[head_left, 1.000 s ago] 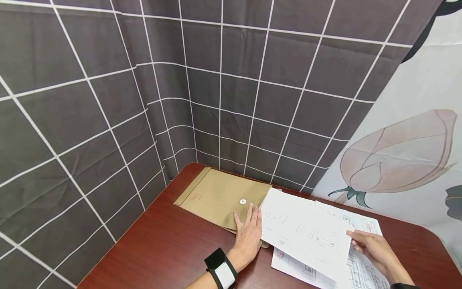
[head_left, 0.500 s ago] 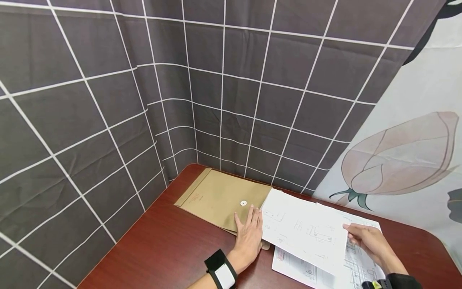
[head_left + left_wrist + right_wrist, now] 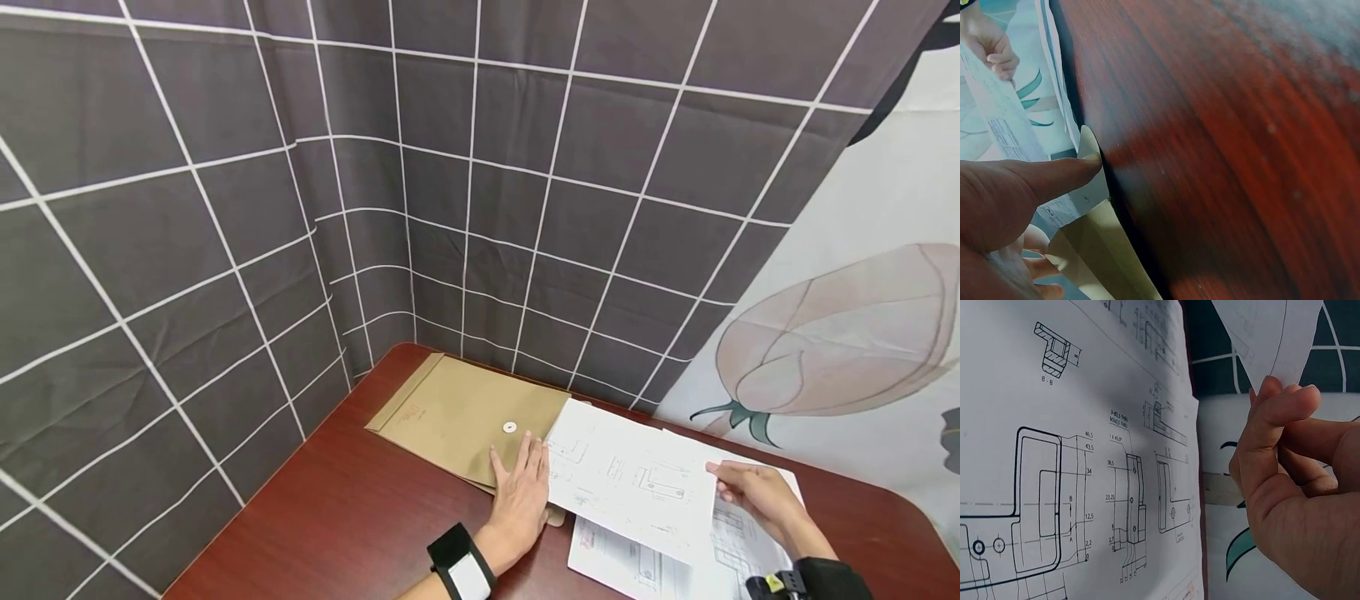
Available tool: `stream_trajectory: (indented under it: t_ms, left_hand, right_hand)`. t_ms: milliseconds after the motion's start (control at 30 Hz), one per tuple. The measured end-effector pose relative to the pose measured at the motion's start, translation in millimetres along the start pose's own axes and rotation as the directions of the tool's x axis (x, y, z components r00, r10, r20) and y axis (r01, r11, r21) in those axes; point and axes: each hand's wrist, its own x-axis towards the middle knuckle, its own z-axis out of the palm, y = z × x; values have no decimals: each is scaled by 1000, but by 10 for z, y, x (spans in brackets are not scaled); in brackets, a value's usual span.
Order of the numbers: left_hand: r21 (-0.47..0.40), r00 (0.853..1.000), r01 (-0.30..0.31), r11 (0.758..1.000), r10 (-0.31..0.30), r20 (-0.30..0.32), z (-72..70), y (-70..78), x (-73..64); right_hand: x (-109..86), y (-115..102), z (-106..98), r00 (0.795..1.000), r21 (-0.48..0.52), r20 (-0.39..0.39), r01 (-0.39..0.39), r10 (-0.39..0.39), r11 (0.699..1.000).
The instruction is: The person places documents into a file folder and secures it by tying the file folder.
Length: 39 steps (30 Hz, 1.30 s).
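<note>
- the top sheet (image 3: 626, 479), white with line drawings, sits at the right end of the brown envelope (image 3: 461, 408); whether its edge is inside, i cannot tell.
- the right hand (image 3: 765, 500) pinches that sheet by its right edge between thumb and fingers, above the lower papers (image 3: 611, 550).
- the left hand (image 3: 517, 500) lies spread on the envelope's right end, fingers straight, its thumb pressing the small flap (image 3: 1089, 142).
- the lower papers, printed with technical drawings, rest on the red-brown table (image 3: 345, 517).
- a white round button (image 3: 510, 427) marks the envelope's face.
- behind hang a dark grid-patterned cloth (image 3: 435, 192) and a white one with a pink bud (image 3: 832, 342).
</note>
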Motion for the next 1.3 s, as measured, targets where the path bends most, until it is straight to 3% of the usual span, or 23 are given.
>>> stream_trajectory:
  t_ms: [1300]
  left_hand:
    - [-30, 1000, -10, 999, 9, -29, 29, -5, -20]
  right_hand:
    - [161, -174, 333, 999, -36, -33, 41, -42, 999]
